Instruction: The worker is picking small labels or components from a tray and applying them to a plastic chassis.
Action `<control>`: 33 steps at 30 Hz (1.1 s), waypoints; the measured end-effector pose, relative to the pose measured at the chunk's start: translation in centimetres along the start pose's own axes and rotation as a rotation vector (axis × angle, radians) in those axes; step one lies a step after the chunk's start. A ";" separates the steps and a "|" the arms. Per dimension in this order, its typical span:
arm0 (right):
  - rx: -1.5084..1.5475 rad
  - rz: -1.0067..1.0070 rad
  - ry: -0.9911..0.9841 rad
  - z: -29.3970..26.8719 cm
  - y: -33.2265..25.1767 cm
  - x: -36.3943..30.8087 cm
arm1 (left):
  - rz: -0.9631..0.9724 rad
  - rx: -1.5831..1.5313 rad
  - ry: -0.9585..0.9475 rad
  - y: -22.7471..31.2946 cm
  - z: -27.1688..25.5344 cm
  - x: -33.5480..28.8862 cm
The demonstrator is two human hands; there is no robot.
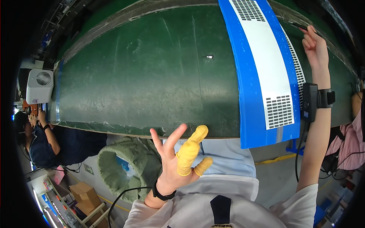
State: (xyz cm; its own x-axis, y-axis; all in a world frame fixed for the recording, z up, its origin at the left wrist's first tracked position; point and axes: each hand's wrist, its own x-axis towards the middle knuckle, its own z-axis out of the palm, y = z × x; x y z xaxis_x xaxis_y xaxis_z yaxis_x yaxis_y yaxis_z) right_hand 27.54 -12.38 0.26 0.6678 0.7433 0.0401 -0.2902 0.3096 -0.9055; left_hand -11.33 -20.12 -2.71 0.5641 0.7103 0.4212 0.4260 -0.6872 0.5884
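My left hand (178,152) is raised at the table's near edge, fingers apart and holding nothing. Yellow finger cots cover its thumb and two of its fingers. Out at the far right, my right hand (315,45) is closed in a pinch on a thin dark tool (320,35), whose exact kind is too small to tell. Between the hands lies a long blue board (251,102). On it rests a white sheet (268,62) with rows of small black rectangles at its near and far ends. A second patterned sheet (298,66) shows partly along the board's right edge.
A green table (152,76) with a small torn spot spreads left of the board. A white fan (40,85) stands at its left end. Below the near edge sits a bin lined with a green bag (140,159). Other people are at far left and far right.
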 end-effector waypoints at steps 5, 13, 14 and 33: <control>0.019 -0.016 -0.027 0.0 0.1 0.1 | -0.018 0.062 -0.008 0.0 0.3 0.0; 0.019 -0.028 -0.026 0.0 0.2 0.2 | -0.042 -0.053 -0.039 0.4 -0.2 -0.7; 0.018 -0.032 -0.033 0.0 0.2 0.2 | -0.042 -0.052 -0.041 0.5 -0.3 -0.5; 0.048 -0.016 0.035 1.0 0.0 -0.5 | 0.000 -0.576 0.122 -0.3 -0.5 -0.4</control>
State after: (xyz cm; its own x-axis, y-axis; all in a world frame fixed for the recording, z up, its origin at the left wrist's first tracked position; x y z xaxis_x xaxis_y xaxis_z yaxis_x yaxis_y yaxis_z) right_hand 26.55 -12.13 0.66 0.6962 0.7168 0.0388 -0.3110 0.3499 -0.8837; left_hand -12.04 -20.13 -2.70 0.4643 0.7459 0.4775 -0.0466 -0.5178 0.8542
